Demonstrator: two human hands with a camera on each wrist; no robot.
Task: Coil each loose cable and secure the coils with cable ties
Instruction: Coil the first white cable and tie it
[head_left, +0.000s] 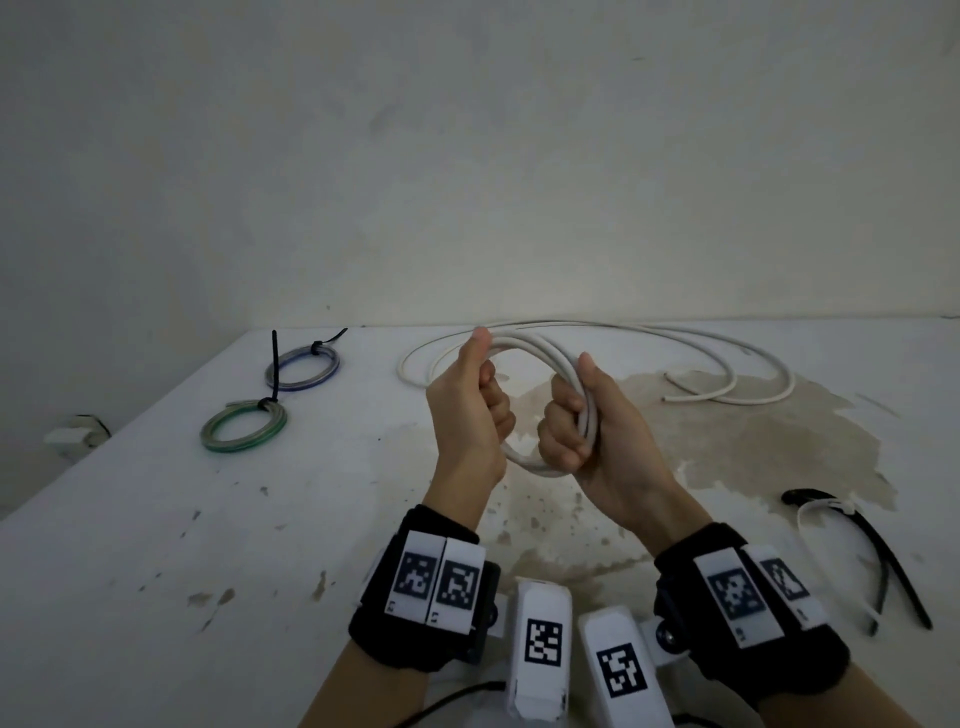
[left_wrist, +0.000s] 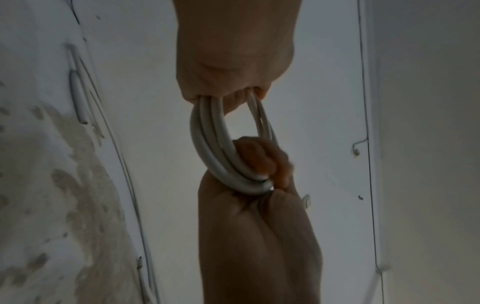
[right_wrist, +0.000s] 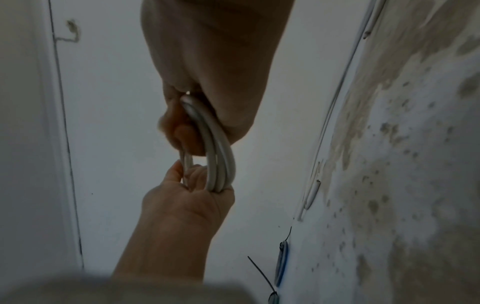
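I hold a white cable coil (head_left: 540, 347) of a few turns upright above the table, between both hands. My left hand (head_left: 470, 410) grips its left side with the thumb up along the top. My right hand (head_left: 571, 421) is a fist around its right side. In the left wrist view the coil (left_wrist: 207, 144) runs from my left hand (left_wrist: 259, 226) up into my right hand (left_wrist: 233, 61). In the right wrist view the coil (right_wrist: 221, 160) spans my right hand (right_wrist: 221, 61) and left hand (right_wrist: 187, 199). The cable's loose rest (head_left: 727, 347) lies in wide loops on the table behind.
A blue coil (head_left: 301, 366) and a green coil (head_left: 244, 426), each bound with a black tie, lie at the table's far left. Loose black and white cable ties (head_left: 878, 545) lie at the right. The white table (head_left: 156, 571) is stained in the middle and meets a wall behind.
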